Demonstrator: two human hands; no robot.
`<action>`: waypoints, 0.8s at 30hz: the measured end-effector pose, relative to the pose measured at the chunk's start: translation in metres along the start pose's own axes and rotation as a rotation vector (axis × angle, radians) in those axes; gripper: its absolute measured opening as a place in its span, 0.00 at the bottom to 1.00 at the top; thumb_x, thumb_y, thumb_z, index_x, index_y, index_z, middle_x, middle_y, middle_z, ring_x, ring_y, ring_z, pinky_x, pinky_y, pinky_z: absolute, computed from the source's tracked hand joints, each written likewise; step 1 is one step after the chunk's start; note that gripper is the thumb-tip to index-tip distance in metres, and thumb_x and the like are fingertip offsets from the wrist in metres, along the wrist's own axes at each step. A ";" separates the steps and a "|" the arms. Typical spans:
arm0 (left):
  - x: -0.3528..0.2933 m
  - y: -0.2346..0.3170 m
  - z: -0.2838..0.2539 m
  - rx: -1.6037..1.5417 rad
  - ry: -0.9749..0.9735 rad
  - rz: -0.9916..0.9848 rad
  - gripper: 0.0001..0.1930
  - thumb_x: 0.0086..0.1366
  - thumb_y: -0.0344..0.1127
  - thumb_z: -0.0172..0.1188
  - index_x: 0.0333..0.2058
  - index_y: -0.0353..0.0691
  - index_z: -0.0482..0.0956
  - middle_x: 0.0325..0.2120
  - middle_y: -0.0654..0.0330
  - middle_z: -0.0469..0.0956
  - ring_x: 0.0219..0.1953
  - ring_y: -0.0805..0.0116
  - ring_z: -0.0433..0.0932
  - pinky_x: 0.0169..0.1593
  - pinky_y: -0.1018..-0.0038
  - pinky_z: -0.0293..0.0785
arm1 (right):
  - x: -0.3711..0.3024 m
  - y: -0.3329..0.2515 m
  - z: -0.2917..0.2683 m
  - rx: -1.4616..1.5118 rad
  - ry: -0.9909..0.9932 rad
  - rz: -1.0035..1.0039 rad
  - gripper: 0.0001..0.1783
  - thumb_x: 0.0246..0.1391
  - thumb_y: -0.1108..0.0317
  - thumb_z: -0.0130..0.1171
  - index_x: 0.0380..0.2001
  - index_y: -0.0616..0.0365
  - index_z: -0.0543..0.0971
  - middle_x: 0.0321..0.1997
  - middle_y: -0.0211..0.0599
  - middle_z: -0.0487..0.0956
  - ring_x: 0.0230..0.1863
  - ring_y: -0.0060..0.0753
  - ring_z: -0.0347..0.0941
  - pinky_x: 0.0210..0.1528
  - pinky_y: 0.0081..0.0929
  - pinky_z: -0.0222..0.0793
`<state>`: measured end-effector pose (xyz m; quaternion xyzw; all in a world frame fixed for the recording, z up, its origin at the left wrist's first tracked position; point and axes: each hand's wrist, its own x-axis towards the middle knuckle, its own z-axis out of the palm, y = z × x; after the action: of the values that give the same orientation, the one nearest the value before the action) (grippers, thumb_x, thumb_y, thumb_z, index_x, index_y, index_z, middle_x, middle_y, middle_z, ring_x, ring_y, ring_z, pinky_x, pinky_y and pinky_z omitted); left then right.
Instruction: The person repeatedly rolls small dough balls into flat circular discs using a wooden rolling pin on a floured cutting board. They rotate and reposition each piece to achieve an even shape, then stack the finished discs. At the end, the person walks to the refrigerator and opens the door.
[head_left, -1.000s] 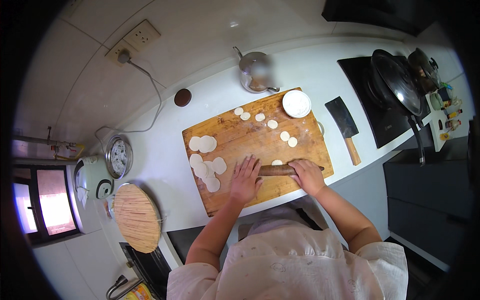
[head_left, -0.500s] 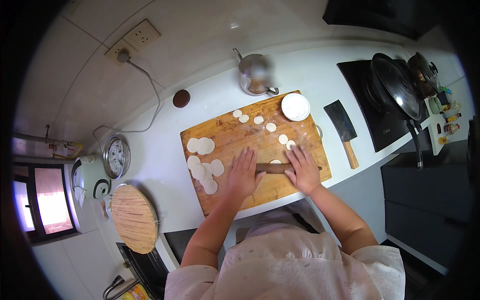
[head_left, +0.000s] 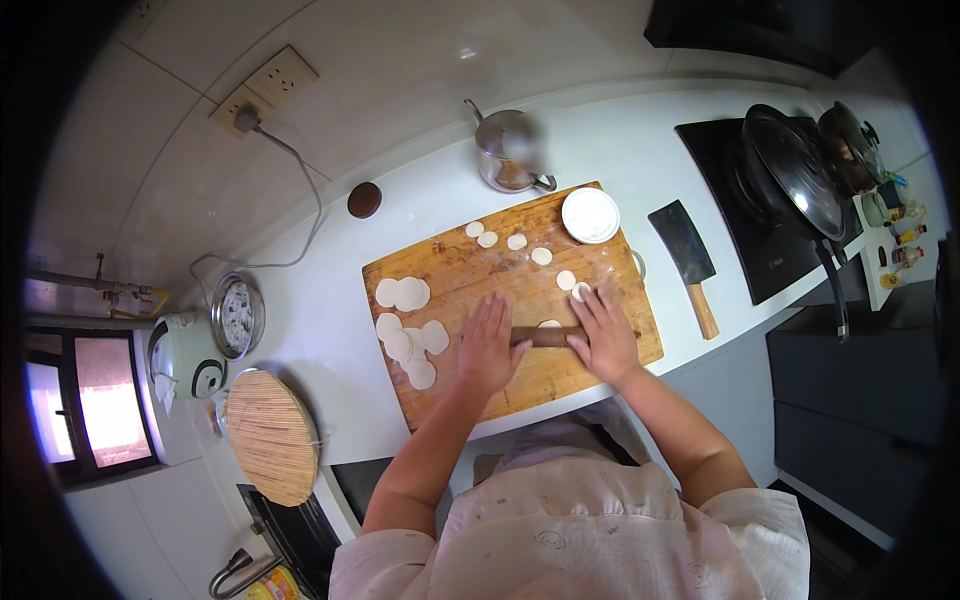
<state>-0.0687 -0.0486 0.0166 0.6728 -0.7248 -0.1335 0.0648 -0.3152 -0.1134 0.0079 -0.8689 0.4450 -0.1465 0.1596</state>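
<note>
Shifted upward, your left hand [head_left: 487, 347] and right hand [head_left: 609, 345] lie flat, unclenched, over the rolling pin [head_left: 545, 337] near frame centre.

No text, number or sign can be read.

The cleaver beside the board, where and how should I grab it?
Probably by its wooden handle, your right hand coming from the counter's front edge: the cleaver lies flat, its handle toward that edge and its blade pointing away.
</note>
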 end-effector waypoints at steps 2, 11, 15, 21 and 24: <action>-0.020 -0.003 0.005 -0.007 -0.015 0.043 0.40 0.69 0.52 0.56 0.70 0.35 0.53 0.73 0.48 0.51 0.74 0.49 0.50 0.72 0.48 0.49 | -0.017 -0.011 -0.005 -0.024 -0.082 -0.021 0.38 0.56 0.49 0.62 0.67 0.49 0.67 0.73 0.40 0.62 0.73 0.52 0.55 0.73 0.52 0.51; 0.042 -0.011 0.012 0.007 0.043 -0.153 0.38 0.71 0.54 0.51 0.70 0.37 0.55 0.72 0.52 0.53 0.74 0.54 0.53 0.73 0.52 0.49 | 0.062 0.009 -0.003 -0.102 0.074 0.039 0.36 0.58 0.51 0.60 0.67 0.52 0.66 0.73 0.42 0.62 0.73 0.53 0.55 0.74 0.49 0.50; 0.027 0.002 -0.016 0.047 -0.061 -0.050 0.33 0.71 0.53 0.51 0.68 0.39 0.62 0.71 0.52 0.56 0.72 0.54 0.56 0.71 0.55 0.55 | 0.018 0.005 -0.007 -0.030 0.009 0.026 0.37 0.58 0.53 0.61 0.67 0.55 0.66 0.73 0.43 0.62 0.73 0.53 0.55 0.74 0.49 0.51; 0.037 0.017 -0.014 -0.245 -0.105 -0.010 0.24 0.66 0.42 0.61 0.59 0.43 0.74 0.58 0.52 0.73 0.61 0.52 0.70 0.62 0.65 0.69 | -0.043 -0.020 -0.013 0.036 -0.084 -0.050 0.33 0.54 0.60 0.63 0.63 0.55 0.69 0.65 0.41 0.70 0.65 0.49 0.64 0.70 0.48 0.57; 0.049 0.025 0.003 -0.270 -0.072 0.075 0.16 0.60 0.39 0.67 0.47 0.45 0.80 0.48 0.55 0.77 0.55 0.53 0.73 0.58 0.63 0.71 | -0.042 -0.020 -0.013 0.074 -0.070 -0.084 0.28 0.51 0.66 0.63 0.57 0.53 0.74 0.55 0.38 0.75 0.57 0.45 0.70 0.66 0.45 0.62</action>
<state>-0.0972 -0.0958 0.0165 0.6253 -0.7267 -0.2511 0.1335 -0.3295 -0.0697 0.0231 -0.8850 0.3965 -0.1389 0.2009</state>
